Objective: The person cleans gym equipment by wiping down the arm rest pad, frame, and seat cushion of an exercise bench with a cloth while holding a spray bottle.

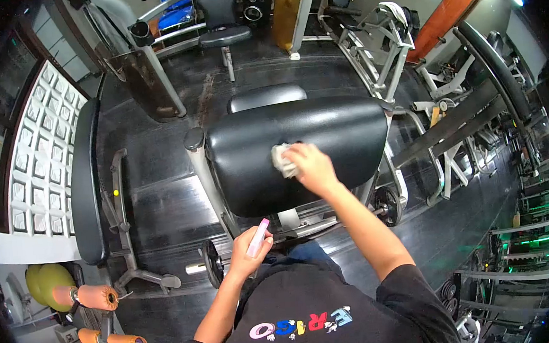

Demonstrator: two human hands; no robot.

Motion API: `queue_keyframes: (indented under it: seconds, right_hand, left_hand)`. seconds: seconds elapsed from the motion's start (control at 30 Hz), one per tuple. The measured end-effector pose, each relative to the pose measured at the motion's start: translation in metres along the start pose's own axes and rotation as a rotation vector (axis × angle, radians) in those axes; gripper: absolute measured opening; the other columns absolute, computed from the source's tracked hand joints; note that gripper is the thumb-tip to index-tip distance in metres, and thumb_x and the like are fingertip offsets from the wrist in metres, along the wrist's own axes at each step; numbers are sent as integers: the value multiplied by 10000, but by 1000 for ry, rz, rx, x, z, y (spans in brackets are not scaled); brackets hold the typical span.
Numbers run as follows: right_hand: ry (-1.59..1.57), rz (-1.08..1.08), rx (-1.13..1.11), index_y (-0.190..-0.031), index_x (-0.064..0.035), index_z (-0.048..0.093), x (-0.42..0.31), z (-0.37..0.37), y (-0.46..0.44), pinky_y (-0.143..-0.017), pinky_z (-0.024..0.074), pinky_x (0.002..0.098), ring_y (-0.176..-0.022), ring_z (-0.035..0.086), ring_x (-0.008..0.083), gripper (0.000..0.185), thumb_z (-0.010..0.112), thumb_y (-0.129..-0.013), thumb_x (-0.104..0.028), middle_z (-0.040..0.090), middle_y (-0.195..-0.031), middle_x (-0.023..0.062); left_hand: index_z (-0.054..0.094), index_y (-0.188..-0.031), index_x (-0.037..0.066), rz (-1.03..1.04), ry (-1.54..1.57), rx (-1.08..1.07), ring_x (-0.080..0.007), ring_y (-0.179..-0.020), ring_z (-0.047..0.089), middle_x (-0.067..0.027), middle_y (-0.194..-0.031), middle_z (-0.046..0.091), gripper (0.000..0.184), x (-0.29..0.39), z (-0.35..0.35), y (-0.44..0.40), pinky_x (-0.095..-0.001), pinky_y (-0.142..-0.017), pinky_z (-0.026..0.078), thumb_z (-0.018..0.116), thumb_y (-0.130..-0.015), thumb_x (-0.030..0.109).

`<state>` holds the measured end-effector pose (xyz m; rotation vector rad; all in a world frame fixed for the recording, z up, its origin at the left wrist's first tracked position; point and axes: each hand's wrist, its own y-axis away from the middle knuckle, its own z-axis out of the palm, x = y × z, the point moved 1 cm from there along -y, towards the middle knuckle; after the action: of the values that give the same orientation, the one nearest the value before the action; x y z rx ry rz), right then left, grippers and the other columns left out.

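Note:
A wide black padded cushion (pixel 342 124) on a grey metal frame fills the middle of the head view. My right hand (pixel 315 168) is closed around a crumpled whitish cloth (pixel 284 160), which lies against the cushion's top near its centre. Below the cushion's front left corner, my left hand (pixel 247 256) grips a slim pink bottle (pixel 258 238), held upright and tilted slightly right. Its lower part is covered by my fingers. A smaller black pad (pixel 267 96) shows just behind the cushion.
Weight plates (pixel 212 264) sit on the bar close to my left arm, with another plate (pixel 388 206) at right. A long black bench (pixel 87 183) stands left, near orange foam rollers (pixel 97 297). A seat (pixel 225 37) and other machines stand behind on the dark floor.

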<state>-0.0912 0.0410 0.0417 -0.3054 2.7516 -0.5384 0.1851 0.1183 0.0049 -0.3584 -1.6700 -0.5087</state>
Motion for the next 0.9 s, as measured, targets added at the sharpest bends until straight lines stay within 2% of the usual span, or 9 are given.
queue_keyframes:
  seconds: [0.13, 0.23, 0.33, 0.47, 0.57, 0.7, 0.77, 0.83, 0.9]
  right_hand:
    - [134, 329, 131, -1143, -145, 647, 65, -46, -24, -874, 544, 443, -1048, 622, 351, 423, 624, -761, 34, 633, -1152, 96]
    - [186, 429, 178, -1116, -137, 648, 84, -49, -53, -865, 544, 461, -1023, 626, 343, 363, 612, -785, 7, 628, -1078, 102]
    - [185, 372, 72, -1102, -144, 653, 41, -28, -63, -851, 551, 474, -1012, 628, 333, 359, 637, -773, -2, 622, -1082, 106]
    - [-72, -72, -86, -1146, -185, 622, 5, -16, -45, -805, 576, 463, -1005, 627, 302, 435, 679, -751, -13, 599, -1106, 66]
    - [32, 79, -46, -1142, -179, 642, 48, -35, -58, -813, 576, 464, -1010, 637, 304, 395, 668, -777, -30, 616, -1111, 79]
    - [111, 324, 33, -1052, -145, 695, 99, -41, -90, -822, 577, 457, -976, 656, 320, 200, 606, -873, -142, 640, -1050, 111]
    - [123, 241, -22, -1035, -135, 692, 71, -21, -97, -845, 554, 450, -971, 643, 326, 287, 645, -777, -17, 635, -1048, 109]
    - [-1, 100, 25, -1001, -150, 675, 30, -12, -89, -799, 586, 440, -942, 653, 304, 211, 649, -808, -69, 619, -1025, 101]
    - [-179, -53, -60, -1064, -197, 666, 6, -5, -73, -805, 590, 439, -989, 656, 289, 351, 696, -749, -45, 617, -1071, 70]
  left_hand:
    - [657, -940, 32, 37, 14, 46, -125, -678, 598, -46, -764, 631, 119, 18, 4, -1, -293, -630, 473, 704, -886, 127]
    - [654, -940, 33, -1, 72, 100, -96, -654, 582, -29, -740, 623, 99, 21, 15, -3, -278, -607, 462, 698, -892, 107]
    - [654, -938, 37, 51, 38, 102, -89, -628, 572, -21, -718, 619, 82, 23, 31, -10, -272, -592, 456, 692, -894, 95]
    - [657, -929, 32, 80, -40, 102, -110, -677, 592, -26, -749, 630, 93, 38, 44, -16, -292, -634, 471, 701, -881, 98]
    - [660, -974, 11, 109, -141, 115, -82, -678, 611, -29, -828, 658, 125, 35, 46, -14, -254, -640, 497, 677, -911, 118]
    - [664, -940, 15, -25, 74, 268, -88, -693, 582, -16, -771, 641, 100, 47, 48, -3, -266, -641, 475, 667, -894, 104]
    - [665, -946, 13, -34, 77, 324, -71, -678, 577, -11, -771, 639, 109, 41, 49, 0, -249, -620, 465, 669, -901, 112]
    - [666, -956, 11, -25, 48, 332, -75, -687, 589, -12, -779, 647, 119, 39, 51, -1, -251, -627, 474, 673, -901, 116]
    - [666, -961, 9, -40, 55, 335, -78, -691, 602, -19, -800, 661, 121, 44, 55, -2, -257, -634, 487, 671, -907, 118]
